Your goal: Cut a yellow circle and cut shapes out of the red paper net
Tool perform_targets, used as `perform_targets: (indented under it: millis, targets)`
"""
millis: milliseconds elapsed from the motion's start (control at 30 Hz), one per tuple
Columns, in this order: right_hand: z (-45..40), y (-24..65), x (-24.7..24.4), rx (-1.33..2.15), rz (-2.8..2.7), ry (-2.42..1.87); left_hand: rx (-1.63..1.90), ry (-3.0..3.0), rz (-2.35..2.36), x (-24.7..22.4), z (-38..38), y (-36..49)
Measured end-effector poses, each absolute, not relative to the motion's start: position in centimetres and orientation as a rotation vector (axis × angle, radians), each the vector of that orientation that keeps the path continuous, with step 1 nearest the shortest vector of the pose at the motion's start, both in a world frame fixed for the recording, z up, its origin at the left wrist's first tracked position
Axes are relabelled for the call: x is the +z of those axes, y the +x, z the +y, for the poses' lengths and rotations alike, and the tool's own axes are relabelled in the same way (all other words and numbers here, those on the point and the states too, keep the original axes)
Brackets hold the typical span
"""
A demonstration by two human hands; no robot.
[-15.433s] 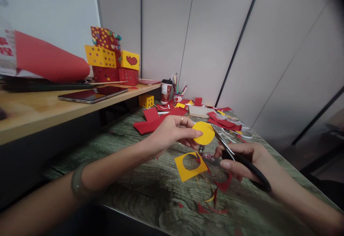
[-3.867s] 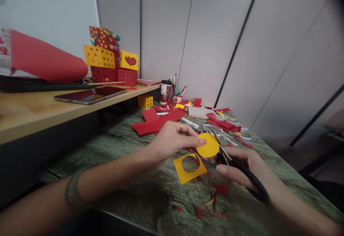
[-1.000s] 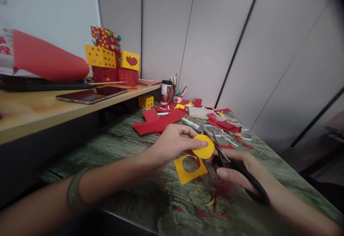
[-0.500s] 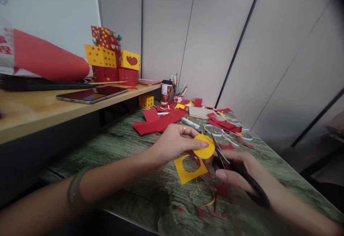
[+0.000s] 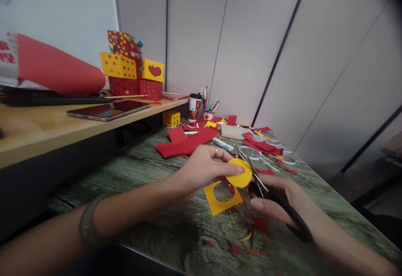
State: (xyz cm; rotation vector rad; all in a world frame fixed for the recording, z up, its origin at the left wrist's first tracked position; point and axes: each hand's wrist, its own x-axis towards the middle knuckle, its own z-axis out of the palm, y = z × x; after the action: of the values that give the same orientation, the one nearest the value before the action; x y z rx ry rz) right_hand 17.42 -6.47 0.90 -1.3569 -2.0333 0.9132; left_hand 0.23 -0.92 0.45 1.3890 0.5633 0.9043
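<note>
Between thumb and fingers, my left hand (image 5: 209, 165) pinches a yellow paper circle (image 5: 239, 179). My right hand (image 5: 282, 200) is wrapped round the black handles of a pair of scissors (image 5: 293, 215). The blades are slightly apart and point up, right at the circle's right edge; whether they touch the paper I cannot tell. Below the circle, a yellow paper square (image 5: 216, 206) with a round hole lies on the table (image 5: 150, 225). Thin yellow trimmings (image 5: 245, 238) and red paper scraps (image 5: 236, 248) are scattered under my hands.
Red paper strips (image 5: 188, 143), pens and white loops cover the table's far part. A lidded paper cup (image 5: 194, 107) stands beside a pen holder (image 5: 208, 115) near the wall. On the wooden shelf (image 5: 19, 142) at left are a tablet (image 5: 108, 110) and stacked decorated boxes (image 5: 121, 65).
Hardly anything differs. The scissors' handles have shifted slightly, and the yellow circle sits marginally lower and further right in my left hand.
</note>
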Motion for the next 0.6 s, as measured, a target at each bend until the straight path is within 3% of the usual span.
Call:
perform_targets:
  millis: [600]
  targets:
    - [-6.46, 17.41, 0.86, 0.874, -2.005, -1.338, 0.936, 1.391, 0.585, 0.44, -1.06, 0.29]
